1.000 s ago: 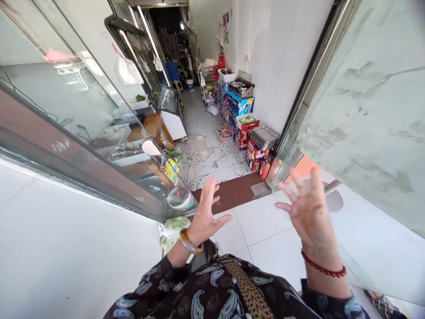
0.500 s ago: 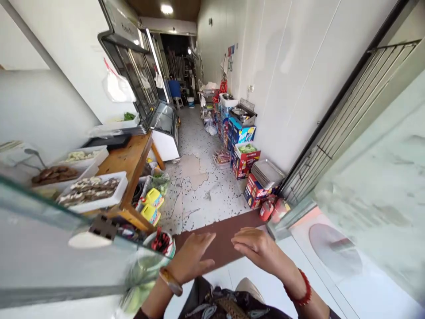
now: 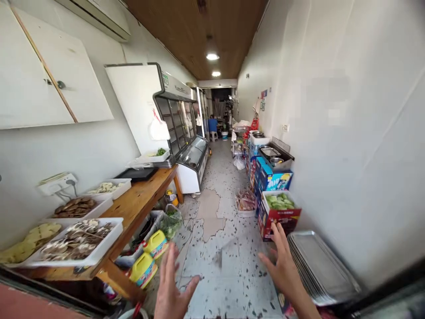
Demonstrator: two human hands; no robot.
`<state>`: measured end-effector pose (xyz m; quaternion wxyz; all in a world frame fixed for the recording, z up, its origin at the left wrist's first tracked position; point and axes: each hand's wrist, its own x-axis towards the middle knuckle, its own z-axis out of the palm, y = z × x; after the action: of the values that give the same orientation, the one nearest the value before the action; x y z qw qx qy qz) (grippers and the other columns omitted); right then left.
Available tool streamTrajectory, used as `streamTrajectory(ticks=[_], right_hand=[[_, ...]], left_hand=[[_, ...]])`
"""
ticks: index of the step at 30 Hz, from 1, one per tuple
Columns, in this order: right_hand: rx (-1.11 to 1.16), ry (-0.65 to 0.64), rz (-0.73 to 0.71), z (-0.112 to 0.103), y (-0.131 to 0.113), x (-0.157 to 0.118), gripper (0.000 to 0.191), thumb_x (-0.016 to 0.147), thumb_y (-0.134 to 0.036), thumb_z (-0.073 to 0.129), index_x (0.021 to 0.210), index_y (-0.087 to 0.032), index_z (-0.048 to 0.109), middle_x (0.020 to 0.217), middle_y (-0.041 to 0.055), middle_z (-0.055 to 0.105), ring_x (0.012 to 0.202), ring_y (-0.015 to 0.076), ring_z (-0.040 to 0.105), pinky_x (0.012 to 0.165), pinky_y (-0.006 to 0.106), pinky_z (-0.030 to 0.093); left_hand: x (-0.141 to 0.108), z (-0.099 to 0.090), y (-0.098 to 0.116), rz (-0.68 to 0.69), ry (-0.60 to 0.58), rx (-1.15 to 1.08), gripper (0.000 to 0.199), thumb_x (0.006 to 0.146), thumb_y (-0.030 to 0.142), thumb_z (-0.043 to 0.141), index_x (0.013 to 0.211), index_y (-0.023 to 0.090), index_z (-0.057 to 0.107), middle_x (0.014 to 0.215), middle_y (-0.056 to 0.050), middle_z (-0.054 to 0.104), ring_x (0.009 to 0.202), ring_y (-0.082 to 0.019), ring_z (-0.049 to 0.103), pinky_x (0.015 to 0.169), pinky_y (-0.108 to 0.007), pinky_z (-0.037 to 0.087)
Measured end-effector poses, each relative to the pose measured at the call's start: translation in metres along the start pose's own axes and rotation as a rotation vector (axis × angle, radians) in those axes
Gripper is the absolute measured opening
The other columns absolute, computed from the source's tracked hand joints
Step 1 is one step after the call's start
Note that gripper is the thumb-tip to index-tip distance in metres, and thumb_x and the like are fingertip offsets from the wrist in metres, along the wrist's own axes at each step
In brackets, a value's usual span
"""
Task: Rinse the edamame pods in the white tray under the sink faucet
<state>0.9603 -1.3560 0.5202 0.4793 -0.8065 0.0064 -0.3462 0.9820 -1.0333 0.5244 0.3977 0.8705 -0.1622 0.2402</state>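
Both of my hands are raised in front of me over the speckled floor [image 3: 229, 274], apart from each other. My left hand [image 3: 172, 283] is open, thumb spread from the fingers, with nothing in it. In the view it lies nearest to the yellow jugs [image 3: 144, 269] beside the wooden table. My right hand [image 3: 282, 266] is open too, fingers stretched and holding nothing. Near it in the view are a stack of metal trays [image 3: 322, 261] and a red box [image 3: 282, 219] with a white tray of green vegetables [image 3: 280, 201] on top.
Along the left runs a wooden table [image 3: 142, 199] with white trays of skewered food [image 3: 78, 241]. Behind it stands a display fridge [image 3: 189, 173]. Stacked boxes [image 3: 270, 175] and a tub of packaged food [image 3: 245, 204] line the right. A person in blue [image 3: 212, 124] sits far back.
My view has moved forward into the room and tilted up. My hands have spread wider apart, and their fingers now point more upward.
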Motion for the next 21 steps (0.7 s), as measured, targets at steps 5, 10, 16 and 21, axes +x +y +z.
streamTrajectory(ticks=[5,10,16,21], right_hand=[[0.321,-0.313,-0.004,0.004,0.002,0.123,0.040,0.097,-0.040,0.049,0.133,-0.026,0.061,0.104,0.0085,0.073,0.081,0.0186,0.071,0.072,0.032,0.061],[0.347,-0.594,-0.188,0.020,0.030,0.194,0.034,0.099,-0.039,0.042,0.108,-0.029,0.073,0.069,0.0000,0.066,0.061,0.0168,0.061,0.061,0.030,0.054],[0.176,-0.383,-0.133,0.044,0.115,0.310,0.042,0.103,-0.038,0.033,0.122,-0.025,0.068,0.065,0.0007,0.060,0.059,0.0174,0.059,0.059,0.029,0.052],[0.046,-0.175,-0.162,0.096,0.152,0.455,0.057,0.099,-0.042,0.047,0.154,-0.028,0.036,0.103,0.0080,0.070,0.092,0.0227,0.070,0.078,0.034,0.059]], left_hand=[[0.092,0.069,0.048,0.079,-0.372,0.115,0.086,0.086,0.026,0.063,0.158,0.037,0.018,0.161,-0.011,0.033,0.144,-0.034,0.040,0.117,-0.058,0.036],[0.181,0.111,0.069,0.121,-0.860,0.273,0.083,0.077,0.026,0.072,0.151,0.043,0.038,0.151,-0.003,0.051,0.137,-0.032,0.050,0.118,-0.060,0.030],[0.299,0.152,0.006,0.170,-0.466,0.389,0.101,0.076,0.025,0.071,0.158,0.040,0.014,0.167,-0.005,0.017,0.148,-0.035,0.032,0.116,-0.053,0.037],[0.461,0.188,-0.052,0.217,0.097,0.339,0.093,0.086,0.042,0.062,0.160,0.036,0.005,0.169,-0.008,0.000,0.152,-0.039,0.018,0.116,-0.058,0.036]])
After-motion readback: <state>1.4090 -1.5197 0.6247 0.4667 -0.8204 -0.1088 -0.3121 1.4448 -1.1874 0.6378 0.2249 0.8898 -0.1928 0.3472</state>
